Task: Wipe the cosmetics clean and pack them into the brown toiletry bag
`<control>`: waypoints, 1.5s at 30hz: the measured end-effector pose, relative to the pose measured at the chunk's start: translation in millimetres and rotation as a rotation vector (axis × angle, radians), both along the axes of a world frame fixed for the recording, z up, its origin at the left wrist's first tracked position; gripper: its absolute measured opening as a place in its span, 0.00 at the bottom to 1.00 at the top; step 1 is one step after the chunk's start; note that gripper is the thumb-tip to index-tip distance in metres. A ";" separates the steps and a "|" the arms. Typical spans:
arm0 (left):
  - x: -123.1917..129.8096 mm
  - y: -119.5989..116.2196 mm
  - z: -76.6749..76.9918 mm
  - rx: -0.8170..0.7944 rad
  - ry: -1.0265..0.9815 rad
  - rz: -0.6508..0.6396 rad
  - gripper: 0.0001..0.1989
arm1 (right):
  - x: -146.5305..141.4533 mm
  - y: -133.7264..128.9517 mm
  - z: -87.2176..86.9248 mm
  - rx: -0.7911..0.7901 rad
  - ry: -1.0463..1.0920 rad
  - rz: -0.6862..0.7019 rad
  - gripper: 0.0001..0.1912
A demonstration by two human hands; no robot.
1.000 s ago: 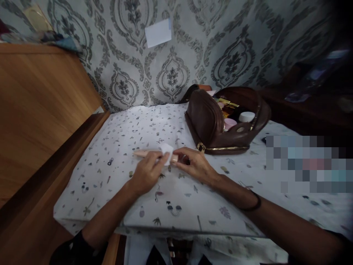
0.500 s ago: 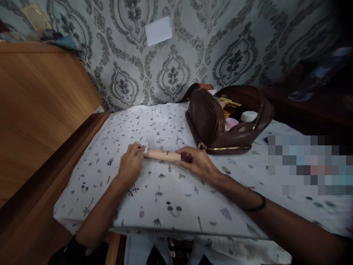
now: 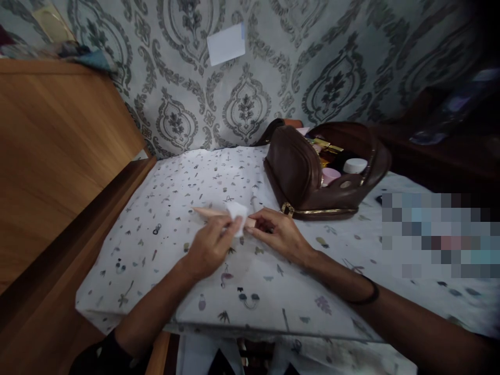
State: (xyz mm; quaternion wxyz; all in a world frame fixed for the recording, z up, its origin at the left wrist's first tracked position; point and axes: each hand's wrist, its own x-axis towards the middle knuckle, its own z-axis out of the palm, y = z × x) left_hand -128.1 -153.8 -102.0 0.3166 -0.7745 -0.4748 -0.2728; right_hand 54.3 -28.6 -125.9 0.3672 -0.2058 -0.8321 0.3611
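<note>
My right hand (image 3: 282, 232) pinches the right end of a slim peach cosmetic tube (image 3: 207, 211), held sideways over the printed cloth (image 3: 156, 281). In my left hand (image 3: 211, 245) is a white tissue (image 3: 236, 212), blurred by motion, which lies against the tube near its right end. The left fingers are closed on the tissue and hide the middle of the tube. The tube's flat, pointed end sticks out to the left beyond them.
Behind my right hand stands an open brown cosmetic bag (image 3: 300, 166) holding a white-lidded jar (image 3: 355, 165), a pink round item (image 3: 330, 175) and gold packets. A wooden cabinet (image 3: 58, 135) rises at left. Patterned wallpaper (image 3: 246, 107) carries a white card (image 3: 226, 45).
My left hand has slid right along the tube with the tissue, from its left end to near my right hand. My right hand keeps its hold on the tube.
</note>
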 end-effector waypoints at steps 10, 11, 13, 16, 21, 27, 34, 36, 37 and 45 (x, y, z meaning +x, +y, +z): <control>-23.5 5.6 -12.2 -0.066 0.042 0.264 0.20 | 3.3 4.2 -4.9 -0.049 -0.015 -0.003 0.14; -30.2 5.3 -12.6 -0.091 0.027 0.342 0.20 | 3.8 5.0 -5.6 -0.054 -0.017 0.000 0.15; -40.5 4.8 -12.2 -0.161 -0.019 0.492 0.21 | 4.8 6.1 -6.0 -0.048 -0.023 0.011 0.16; -48.5 5.3 -11.1 -0.239 -0.091 0.613 0.22 | 5.7 7.5 -5.6 -0.024 -0.050 0.022 0.15; -52.1 7.9 -14.1 -0.238 -0.109 0.631 0.22 | 5.8 10.9 -8.6 -0.054 -0.049 0.036 0.17; -36.4 7.0 -17.7 -0.167 -0.051 0.410 0.19 | 5.2 6.7 -5.4 0.106 -0.053 0.034 0.14; -19.4 7.6 -16.9 -0.180 -0.001 0.272 0.20 | 6.4 4.2 -1.7 0.171 -0.045 0.011 0.11; -26.5 6.7 -15.4 -0.189 -0.028 0.377 0.20 | 6.7 6.0 -3.3 0.130 -0.029 -0.007 0.13; -30.5 6.2 -14.7 -0.185 -0.043 0.429 0.20 | 6.7 6.7 -4.0 0.092 -0.017 -0.016 0.14; -13.1 5.7 -13.7 -0.007 -0.006 0.210 0.20 | -1.5 -1.4 -2.1 -0.432 0.082 0.045 0.23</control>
